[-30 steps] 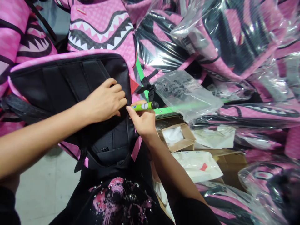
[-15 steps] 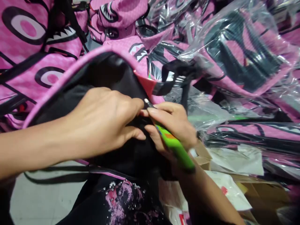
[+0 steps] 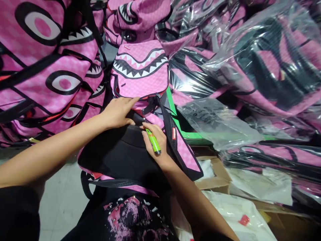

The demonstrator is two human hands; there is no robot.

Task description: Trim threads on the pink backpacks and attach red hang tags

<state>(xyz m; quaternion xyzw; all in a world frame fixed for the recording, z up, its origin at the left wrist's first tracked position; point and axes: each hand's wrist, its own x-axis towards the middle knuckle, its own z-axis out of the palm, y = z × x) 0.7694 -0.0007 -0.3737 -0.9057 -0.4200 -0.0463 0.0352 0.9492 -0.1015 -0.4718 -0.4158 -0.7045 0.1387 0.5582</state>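
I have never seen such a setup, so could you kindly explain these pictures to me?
There is no machine: the work is done bare-handed, seen through a camera worn on the head that looks forward and down. The right hand holds a green pen-shaped tool over a black bag panel. The left hand rests on the same bag; whether it pinches the fabric is unclear. Printed pink bags crowd the left and back; plastic-wrapped bags fill the right, near an open cardboard box.

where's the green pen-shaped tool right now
In the head view, the green pen-shaped tool is near the centre, held in the right hand over the black bag panel, with the left hand beyond it to the left.
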